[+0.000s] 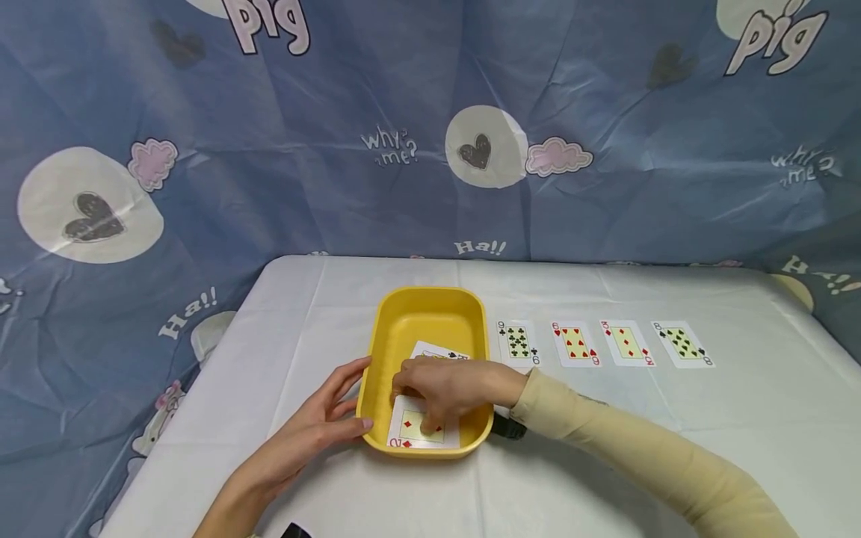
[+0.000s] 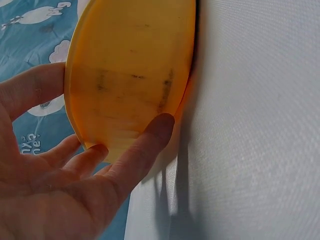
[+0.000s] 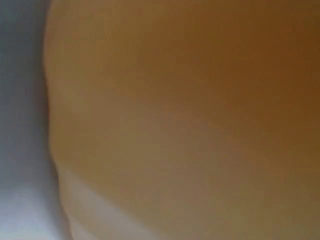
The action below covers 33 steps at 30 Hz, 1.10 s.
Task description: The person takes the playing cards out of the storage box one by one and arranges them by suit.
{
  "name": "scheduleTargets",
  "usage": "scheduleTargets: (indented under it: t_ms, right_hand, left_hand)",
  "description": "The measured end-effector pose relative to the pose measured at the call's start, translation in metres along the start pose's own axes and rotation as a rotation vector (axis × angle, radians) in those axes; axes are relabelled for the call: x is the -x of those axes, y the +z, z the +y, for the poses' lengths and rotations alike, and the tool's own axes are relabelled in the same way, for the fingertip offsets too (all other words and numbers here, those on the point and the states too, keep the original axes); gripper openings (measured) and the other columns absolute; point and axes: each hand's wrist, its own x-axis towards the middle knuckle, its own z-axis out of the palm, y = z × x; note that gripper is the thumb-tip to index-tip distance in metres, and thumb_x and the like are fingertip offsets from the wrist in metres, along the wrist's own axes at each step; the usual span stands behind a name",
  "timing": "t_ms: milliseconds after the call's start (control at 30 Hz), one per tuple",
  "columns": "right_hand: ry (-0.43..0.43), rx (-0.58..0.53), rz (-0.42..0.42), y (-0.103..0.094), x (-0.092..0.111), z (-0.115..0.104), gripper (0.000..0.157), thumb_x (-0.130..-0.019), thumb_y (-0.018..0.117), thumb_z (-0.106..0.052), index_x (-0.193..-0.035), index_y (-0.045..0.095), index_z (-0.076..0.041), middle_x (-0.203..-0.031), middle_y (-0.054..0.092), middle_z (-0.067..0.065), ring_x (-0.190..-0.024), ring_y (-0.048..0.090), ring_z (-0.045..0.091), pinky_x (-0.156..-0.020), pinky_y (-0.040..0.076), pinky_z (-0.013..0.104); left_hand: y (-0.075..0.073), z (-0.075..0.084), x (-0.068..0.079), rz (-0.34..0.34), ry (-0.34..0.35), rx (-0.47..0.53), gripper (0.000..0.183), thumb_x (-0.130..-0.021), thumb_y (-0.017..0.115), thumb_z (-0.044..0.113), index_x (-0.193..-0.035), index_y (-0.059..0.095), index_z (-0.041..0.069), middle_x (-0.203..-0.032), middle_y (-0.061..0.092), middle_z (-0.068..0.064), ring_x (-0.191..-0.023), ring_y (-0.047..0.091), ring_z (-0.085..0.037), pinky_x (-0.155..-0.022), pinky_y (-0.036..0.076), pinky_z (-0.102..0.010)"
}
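In the head view, a yellow tray [image 1: 382, 351] stands on the table with playing cards inside. My left hand [image 1: 303, 430] is at its left side, the thumb near the front corner and the other fingers along the rim. The left wrist view shows those extended fingers touching the outer wall of the tray [image 2: 130, 55]. My right hand [image 1: 447, 385] reaches into the tray and pinches a two of diamonds [image 1: 410, 430], thumb on its face, fingers curled at its far edge. Another card [image 1: 430, 349] lies behind, partly covered by that hand. The right wrist view is blurred.
Right of the tray lie a nine of clubs [image 1: 516, 344], a six of hearts [image 1: 575, 344], a three of diamonds [image 1: 627, 344] and an eight of spades [image 1: 682, 344], face up in a row on the white tablecloth [image 1: 572, 486]. A blue printed curtain [image 1: 377, 209] hangs behind the table.
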Motion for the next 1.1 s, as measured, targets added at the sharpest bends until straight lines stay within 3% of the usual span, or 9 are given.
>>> scheduleTargets:
  t_ms: [133, 267, 400, 600, 733, 900, 1100]
  right_hand:
    - [0.012, -0.133, 0.017, -0.004, 0.004, 0.006, 0.042, -0.080, 0.084, -0.027, -0.111, 0.055, -0.026, -0.088, 0.053, -0.007, -0.083, 0.050, 0.010, -0.074, 0.041, 0.024]
    - [-0.060, -0.286, 0.003, -0.009, 0.008, 0.014, 0.035, -0.090, 0.074, -0.024, -0.120, 0.057, -0.024, -0.091, 0.061, -0.006, -0.077, 0.055, 0.010, -0.073, 0.045, 0.024]
    - [-0.114, -0.294, 0.044, -0.013, 0.010, 0.017, 0.033, -0.096, 0.062, -0.008, -0.127, 0.057, -0.020, -0.090, 0.061, -0.006, -0.072, 0.056, 0.009, -0.068, 0.047, 0.023]
    - [-0.067, -0.265, 0.149, -0.017, 0.013, 0.019, 0.053, -0.087, 0.075, -0.011, -0.134, 0.055, -0.027, -0.093, 0.057, -0.006, -0.078, 0.050, 0.014, -0.068, 0.043, 0.025]
    - [-0.071, -0.291, 0.193, -0.017, 0.014, 0.022, 0.050, -0.087, 0.077, -0.016, -0.132, 0.058, -0.025, -0.103, 0.060, -0.011, -0.080, 0.051, 0.014, -0.069, 0.043, 0.025]
    - [-0.092, -0.327, 0.301, -0.015, 0.014, 0.023, 0.037, -0.094, 0.068, -0.011, -0.128, 0.062, -0.021, -0.105, 0.063, -0.010, -0.079, 0.057, 0.013, -0.070, 0.049, 0.026]
    - [-0.023, -0.402, 0.553, -0.023, 0.021, 0.026, 0.038, -0.094, 0.064, -0.005, -0.128, 0.061, -0.021, -0.116, 0.062, -0.006, -0.088, 0.062, 0.013, -0.075, 0.053, 0.031]
  left_hand:
    - [0.000, 0.000, 0.000, 0.006, 0.000, 0.006, 0.076, -0.088, 0.071, 0.014, -0.151, 0.032, 0.031, -0.161, 0.015, 0.002, -0.137, 0.039, -0.030, -0.095, 0.047, -0.044]
    - [0.001, 0.000, 0.000, 0.019, -0.006, 0.006, 0.076, -0.087, 0.072, 0.013, -0.150, 0.033, 0.031, -0.161, 0.016, 0.002, -0.137, 0.039, -0.030, -0.095, 0.048, -0.044]
    - [0.001, 0.001, 0.000, 0.027, -0.014, 0.003, 0.076, -0.087, 0.073, 0.013, -0.150, 0.034, 0.032, -0.160, 0.017, 0.002, -0.136, 0.040, -0.029, -0.095, 0.048, -0.044]
    - [0.002, 0.001, 0.000, 0.031, -0.019, 0.009, 0.075, -0.087, 0.072, 0.012, -0.149, 0.035, 0.032, -0.160, 0.017, 0.002, -0.136, 0.040, -0.030, -0.095, 0.048, -0.043]
    - [0.002, 0.002, 0.000, 0.035, -0.018, 0.007, 0.076, -0.087, 0.073, 0.012, -0.149, 0.035, 0.032, -0.160, 0.018, 0.002, -0.136, 0.040, -0.030, -0.095, 0.048, -0.043]
    - [0.002, 0.002, 0.000, 0.032, -0.018, 0.012, 0.076, -0.087, 0.073, 0.012, -0.149, 0.034, 0.032, -0.160, 0.017, 0.001, -0.137, 0.039, -0.030, -0.095, 0.048, -0.043]
    - [0.003, 0.001, -0.001, 0.041, -0.020, 0.014, 0.076, -0.086, 0.072, 0.011, -0.149, 0.035, 0.032, -0.160, 0.017, 0.000, -0.137, 0.038, -0.032, -0.095, 0.047, -0.043]
